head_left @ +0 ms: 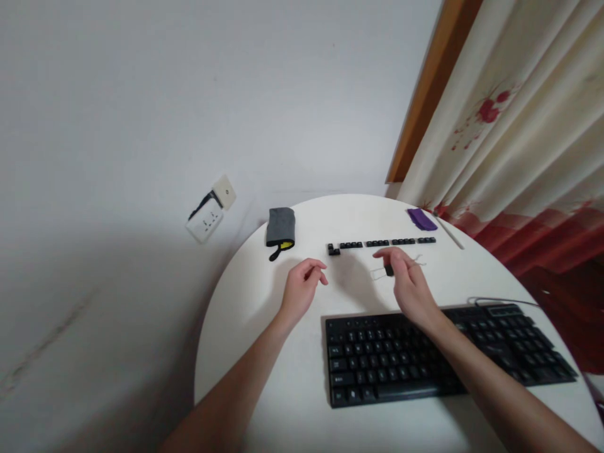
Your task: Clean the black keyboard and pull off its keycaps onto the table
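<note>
My right hand [406, 277] is over the table behind the black keyboard [391, 390], its fingers closed. A thin wire tool that looks like a keycap puller [377, 274] sticks out on both sides of this hand. A small black piece [389, 270] shows beside the fingers; whether it is a keycap or the tool's handle, I cannot tell. My left hand [302, 283] hovers left of it, fingers loosely curled and apart, with nothing seen in them. Beyond both hands, several black keycaps [377, 243] lie in a row of small groups.
A grey pouch [281, 226] with a black loop lies at the table's back left. A folded purple cloth [421, 219] and a thin pale stick [449, 231] are at the back right. The round white table [221, 352] meets the wall; a curtain [542, 138] hangs right.
</note>
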The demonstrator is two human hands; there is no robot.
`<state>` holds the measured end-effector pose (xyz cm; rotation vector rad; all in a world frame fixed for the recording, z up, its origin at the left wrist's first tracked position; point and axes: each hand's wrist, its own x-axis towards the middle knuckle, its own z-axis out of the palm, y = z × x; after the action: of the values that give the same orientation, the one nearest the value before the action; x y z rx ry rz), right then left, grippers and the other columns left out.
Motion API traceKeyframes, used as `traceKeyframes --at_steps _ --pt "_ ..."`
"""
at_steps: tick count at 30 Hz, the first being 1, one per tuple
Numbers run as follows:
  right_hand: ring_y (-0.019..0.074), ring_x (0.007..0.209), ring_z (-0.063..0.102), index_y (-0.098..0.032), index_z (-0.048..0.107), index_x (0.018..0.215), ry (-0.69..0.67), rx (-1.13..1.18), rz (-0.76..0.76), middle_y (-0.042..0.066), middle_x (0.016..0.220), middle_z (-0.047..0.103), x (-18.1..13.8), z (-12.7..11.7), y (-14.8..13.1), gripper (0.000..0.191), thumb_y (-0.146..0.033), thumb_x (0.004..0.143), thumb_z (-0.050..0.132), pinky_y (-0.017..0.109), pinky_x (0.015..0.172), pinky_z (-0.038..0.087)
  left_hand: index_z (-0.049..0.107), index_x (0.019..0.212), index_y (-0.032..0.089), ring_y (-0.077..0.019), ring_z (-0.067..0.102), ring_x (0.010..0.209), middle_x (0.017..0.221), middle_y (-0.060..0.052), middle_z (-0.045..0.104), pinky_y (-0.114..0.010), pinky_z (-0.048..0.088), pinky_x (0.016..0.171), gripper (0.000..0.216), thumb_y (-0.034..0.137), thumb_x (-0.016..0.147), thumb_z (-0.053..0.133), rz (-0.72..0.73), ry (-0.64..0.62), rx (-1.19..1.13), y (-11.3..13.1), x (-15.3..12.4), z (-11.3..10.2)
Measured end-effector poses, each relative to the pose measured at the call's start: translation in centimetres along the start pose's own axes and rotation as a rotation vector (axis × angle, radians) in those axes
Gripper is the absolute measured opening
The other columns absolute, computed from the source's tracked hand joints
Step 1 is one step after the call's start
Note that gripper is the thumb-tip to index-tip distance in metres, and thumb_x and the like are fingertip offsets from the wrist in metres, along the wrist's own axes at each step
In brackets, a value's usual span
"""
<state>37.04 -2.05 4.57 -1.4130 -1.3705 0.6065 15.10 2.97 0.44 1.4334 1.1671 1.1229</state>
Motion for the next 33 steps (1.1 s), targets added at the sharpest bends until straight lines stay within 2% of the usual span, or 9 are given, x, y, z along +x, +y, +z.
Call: traceKeyframes --at_steps 3,5,9,12,14,22,27,33 --pt "0.0143 0.062 0.046 -0.020 0.063 0.090 -0.043 0.058 0.125 -0.002 0.065 0.049 -3.2 -1.0 0.5 0.040 -0.047 0.099 0.035 0.025 0.057 0.036 0.065 0.087 0.016 -0.0113 0.045 0.052 0.062 0.000 0.065 -0.022 0.031 0.050 0.015 0.021 0.082 0.052 0.003 -0.033 0.028 0.0 -0.1 0.2" --pt "0.0128 0.056 0.041 -0.020 0.059 0.084 -0.093 0.137 0.187 -0.004 0.059 0.043 -4.8 -1.2 0.9 0.032 -0.045 0.098 0.043 0.025 0.053 0.033 0.065 0.087 0.016 -0.0112 0.045 0.052 0.064 0.000 0.065 -0.022 0.031 0.050 0.015 0.020 0.083 0.052 0.010 -0.076 0.055 0.1 -0.3 0.3" --pt "0.0122 0.060 0.047 -0.019 0.056 0.076 -0.227 0.161 0.178 -0.004 0.062 0.050 -6.7 -0.6 0.7 0.025 -0.039 0.093 0.056 0.024 0.059 0.038 0.067 0.089 0.016 -0.0125 0.053 0.059 0.069 -0.001 0.067 -0.022 0.036 0.055 0.016 0.021 0.086 0.052 0.054 -0.233 0.111 0.3 -0.9 0.7" --pt "0.0130 0.063 0.051 -0.019 0.059 0.076 -0.303 0.115 0.168 -0.002 0.065 0.056 -7.2 -0.2 0.2 0.023 -0.035 0.092 0.056 0.024 0.061 0.041 0.068 0.091 0.016 -0.0144 0.059 0.066 0.073 -0.002 0.069 -0.024 0.041 0.060 0.018 0.023 0.088 0.052 0.082 -0.371 0.157 0.4 -1.3 0.9" --pt "0.0132 0.062 0.052 -0.019 0.059 0.075 -0.311 0.086 0.173 -0.002 0.065 0.057 -7.5 0.0 0.1 0.023 -0.033 0.091 0.055 0.024 0.060 0.041 0.069 0.093 0.017 -0.0149 0.060 0.067 0.075 -0.003 0.070 -0.024 0.041 0.061 0.019 0.023 0.089 0.052 0.089 -0.417 0.192 0.3 -1.5 0.9" --pt "0.0117 0.048 0.050 -0.019 0.057 0.070 -0.281 0.025 0.215 -0.003 0.056 0.054 -8.7 1.4 0.9 0.024 -0.034 0.089 0.056 0.023 0.049 0.039 0.070 0.092 0.019 -0.0144 0.061 0.066 0.075 -0.002 0.071 -0.023 0.042 0.059 0.018 0.020 0.088 0.052 0.109 -0.395 0.238 0.1 -1.5 1.0" --pt "0.0115 0.047 0.050 -0.019 0.058 0.067 -0.246 -0.099 0.156 -0.003 0.052 0.053 -8.9 2.3 0.3 0.025 -0.032 0.089 0.055 0.022 0.048 0.036 0.069 0.094 0.019 -0.0140 0.061 0.066 0.074 -0.001 0.070 -0.023 0.042 0.060 0.019 0.019 0.088 0.051 0.114 -0.393 0.251 -0.1 -1.6 1.1" --pt "0.0104 0.048 0.049 -0.019 0.058 0.067 -0.254 -0.188 0.017 -0.003 0.055 0.056 -8.8 2.9 -0.8 0.023 -0.025 0.089 0.055 0.022 0.051 0.034 0.070 0.094 0.019 -0.0138 0.060 0.065 0.075 0.000 0.070 -0.022 0.040 0.059 0.021 0.018 0.088 0.050 0.126 -0.395 0.267 0.1 -1.7 1.1"
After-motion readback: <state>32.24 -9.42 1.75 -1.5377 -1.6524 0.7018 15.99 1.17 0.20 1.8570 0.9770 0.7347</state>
